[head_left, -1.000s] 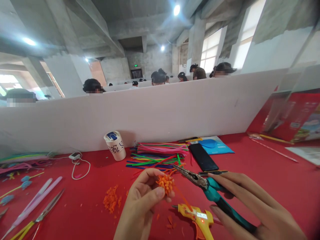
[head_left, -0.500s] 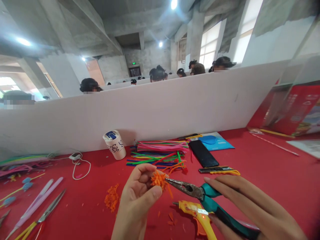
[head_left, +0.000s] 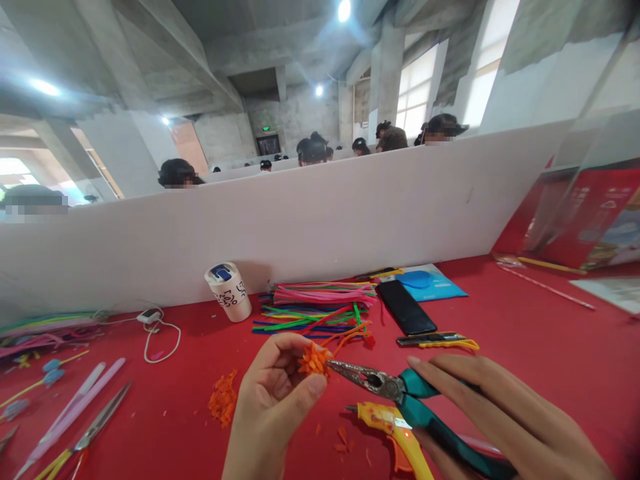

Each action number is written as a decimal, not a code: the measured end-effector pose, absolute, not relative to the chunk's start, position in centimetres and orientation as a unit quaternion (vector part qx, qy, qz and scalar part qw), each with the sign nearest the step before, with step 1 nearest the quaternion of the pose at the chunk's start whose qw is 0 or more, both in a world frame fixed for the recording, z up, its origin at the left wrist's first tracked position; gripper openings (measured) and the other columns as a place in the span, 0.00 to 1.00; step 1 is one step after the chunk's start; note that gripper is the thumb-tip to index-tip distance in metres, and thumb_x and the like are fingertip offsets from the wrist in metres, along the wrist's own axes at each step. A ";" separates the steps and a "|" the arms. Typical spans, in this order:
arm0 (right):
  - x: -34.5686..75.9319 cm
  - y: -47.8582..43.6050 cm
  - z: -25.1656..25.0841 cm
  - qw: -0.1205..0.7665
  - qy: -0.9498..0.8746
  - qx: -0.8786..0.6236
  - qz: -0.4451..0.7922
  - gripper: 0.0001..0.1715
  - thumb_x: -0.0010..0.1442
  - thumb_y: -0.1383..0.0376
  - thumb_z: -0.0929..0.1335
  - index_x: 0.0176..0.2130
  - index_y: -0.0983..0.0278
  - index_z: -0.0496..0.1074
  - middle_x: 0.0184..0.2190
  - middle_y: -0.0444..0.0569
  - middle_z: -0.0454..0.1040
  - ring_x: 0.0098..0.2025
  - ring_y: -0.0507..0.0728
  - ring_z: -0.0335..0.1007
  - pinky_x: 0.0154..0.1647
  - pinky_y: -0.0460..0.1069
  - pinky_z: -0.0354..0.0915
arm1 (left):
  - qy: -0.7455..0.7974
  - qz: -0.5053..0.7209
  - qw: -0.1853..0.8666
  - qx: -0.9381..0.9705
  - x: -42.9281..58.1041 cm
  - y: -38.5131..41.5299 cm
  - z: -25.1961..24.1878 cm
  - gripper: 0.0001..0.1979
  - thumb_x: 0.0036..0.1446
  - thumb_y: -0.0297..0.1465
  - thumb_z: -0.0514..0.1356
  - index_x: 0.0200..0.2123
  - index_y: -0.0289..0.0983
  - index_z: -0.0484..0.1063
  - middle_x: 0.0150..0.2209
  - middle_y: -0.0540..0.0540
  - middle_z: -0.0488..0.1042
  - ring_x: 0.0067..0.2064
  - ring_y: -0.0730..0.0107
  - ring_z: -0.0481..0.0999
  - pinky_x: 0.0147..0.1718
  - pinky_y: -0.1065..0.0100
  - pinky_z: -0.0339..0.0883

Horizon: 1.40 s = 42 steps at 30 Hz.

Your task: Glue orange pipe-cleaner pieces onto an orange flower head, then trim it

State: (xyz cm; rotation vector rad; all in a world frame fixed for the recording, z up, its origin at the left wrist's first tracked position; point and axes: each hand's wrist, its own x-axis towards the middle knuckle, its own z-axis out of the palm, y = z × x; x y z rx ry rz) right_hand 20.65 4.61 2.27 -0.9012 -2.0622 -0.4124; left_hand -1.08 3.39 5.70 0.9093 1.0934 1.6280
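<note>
Between the thumb and fingers of my left hand (head_left: 277, 403) is a small orange spiky flower (head_left: 314, 360). My right hand (head_left: 515, 413) is closed round the green and black handles of a pair of needle-nose pliers (head_left: 373, 380). The pliers' tips touch the flower's right side; whether they pinch a petal I cannot tell. Below the pliers lies a yellow glue gun (head_left: 385, 420), its lower part running off the bottom edge. A pile of orange scraps (head_left: 223, 398) sits left of my left hand, and loose orange bits (head_left: 343, 440) lie near the glue gun.
Coloured pipe cleaners (head_left: 320, 300) lie behind my hands, beside a white cup (head_left: 229, 291). A black phone (head_left: 406, 307) and a utility knife (head_left: 435, 340) are to the right. Scissors (head_left: 103, 417) and pink tweezers (head_left: 75, 413) lie left. A white partition (head_left: 325, 220) stands behind; people sit beyond it.
The pliers' tips and my right hand have shifted slightly left, staying against the orange flower. The flower has turned a little in my left hand. The pliers' jaws look slightly wider apart.
</note>
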 end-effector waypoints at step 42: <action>19.4 4.7 2.2 0.421 -0.824 -0.350 -0.143 0.17 0.59 0.66 0.63 0.48 0.64 0.68 0.40 0.53 0.73 0.38 0.57 0.73 0.33 0.48 0.70 | 0.523 0.636 0.352 0.444 -1.2 2.9 5.9 0.05 0.43 0.27 0.63 0.28 0.39 0.73 0.27 0.51 0.74 0.31 0.73 0.71 0.31 0.77 0.64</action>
